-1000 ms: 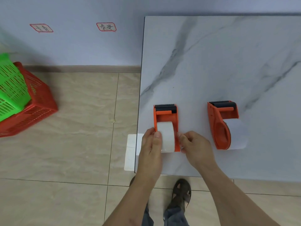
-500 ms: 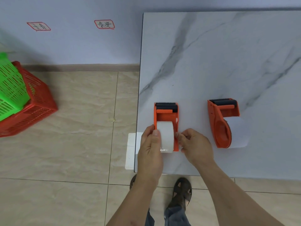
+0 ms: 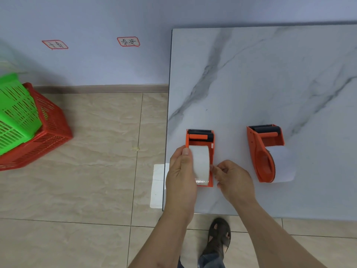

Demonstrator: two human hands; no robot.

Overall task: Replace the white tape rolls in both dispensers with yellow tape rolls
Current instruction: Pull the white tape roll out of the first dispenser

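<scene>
Two orange tape dispensers lie on the marble table. The left dispenser stands upright near the table's left edge with a white tape roll in it. My left hand grips that roll from its left side, thumb on top. My right hand pinches the dispenser's right wall with its fingertips. The right dispenser lies on its side, apart from both hands, and a white tape roll sits in it. No yellow roll is in view.
A green basket is nested in a red basket on the tiled floor at the left. A white sheet pokes out under the table's front left corner. My sandalled foot is below the table's front edge.
The view has shifted slightly. My right hand's fingers have drawn a little lower along the left dispenser's right wall. My left hand keeps its grip on the white roll.
</scene>
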